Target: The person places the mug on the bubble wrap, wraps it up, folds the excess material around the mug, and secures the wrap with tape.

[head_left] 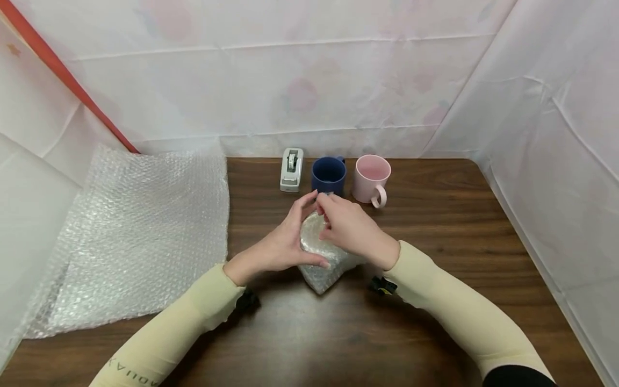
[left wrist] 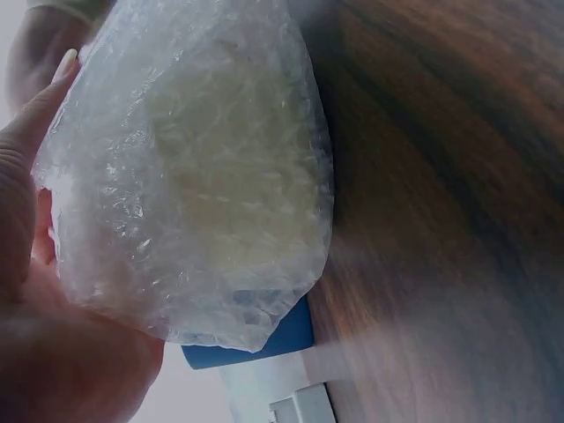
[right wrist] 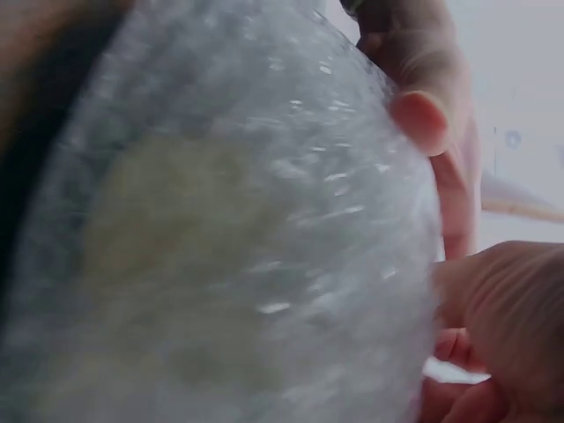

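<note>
pale yellow sleeves [head_left: 193, 306] reach over a dark brown wood-grain table [head_left: 309, 344] to a rounded bundle of clear bubble wrap [head_left: 313, 237], near a dark blue round mug [head_left: 329, 171]. the left hand [head_left: 278, 244] has thumb and fingers clasped around it. the right hand [head_left: 352, 228] curls over its top; whether those fingers pinch anything, i can't tell.

blue mug [head_left: 328, 181] blocking rear, nr tabletop [head_left: 309, 338] passable, R too
</note>
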The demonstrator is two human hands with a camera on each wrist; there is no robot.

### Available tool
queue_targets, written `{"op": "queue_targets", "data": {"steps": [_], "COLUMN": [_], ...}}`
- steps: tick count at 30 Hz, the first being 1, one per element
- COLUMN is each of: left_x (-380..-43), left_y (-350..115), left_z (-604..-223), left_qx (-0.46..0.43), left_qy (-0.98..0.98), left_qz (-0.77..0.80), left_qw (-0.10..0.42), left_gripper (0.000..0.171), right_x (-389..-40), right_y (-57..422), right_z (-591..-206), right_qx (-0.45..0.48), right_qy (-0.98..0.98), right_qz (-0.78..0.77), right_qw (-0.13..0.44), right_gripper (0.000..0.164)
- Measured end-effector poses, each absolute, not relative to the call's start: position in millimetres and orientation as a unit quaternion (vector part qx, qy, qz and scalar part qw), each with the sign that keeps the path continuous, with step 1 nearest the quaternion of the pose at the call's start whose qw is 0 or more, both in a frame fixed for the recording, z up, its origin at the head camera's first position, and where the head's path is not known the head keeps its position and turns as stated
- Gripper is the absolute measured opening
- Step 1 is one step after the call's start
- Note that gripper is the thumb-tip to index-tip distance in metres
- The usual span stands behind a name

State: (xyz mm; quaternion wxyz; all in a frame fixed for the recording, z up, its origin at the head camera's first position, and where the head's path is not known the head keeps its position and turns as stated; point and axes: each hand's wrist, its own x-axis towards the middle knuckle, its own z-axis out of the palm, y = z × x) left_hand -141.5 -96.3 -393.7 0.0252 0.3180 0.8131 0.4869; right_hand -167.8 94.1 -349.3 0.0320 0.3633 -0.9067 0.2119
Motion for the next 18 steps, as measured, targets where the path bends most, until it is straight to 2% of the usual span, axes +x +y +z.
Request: {"op": "queue_targets", "data": {"steps": [7, 18], "left_x": [-131.8, -126.0], "left_y": [-102.5, -105.0], "left_z": [-388.8, -387.7], "left_qx": [0.289, 0.326], "left_qy": [0.908, 0.92], "left_qz": [0.295, 0.155], "left_qw": [-0.071, -0.151], "left_gripper": [0.085, 0.08], "right_x": [-161.9, -167.2], "right_y": [82.4, 96.9], "right_z": [-341.9, -344.1], "right_qx": [0.36, 0.353], "right_qy": [-0.92, -0.903], "right_qz": [0.154, 0.247], "right_qw": [0.027, -0.007], "right_gripper": [0.038, 0.03]}}
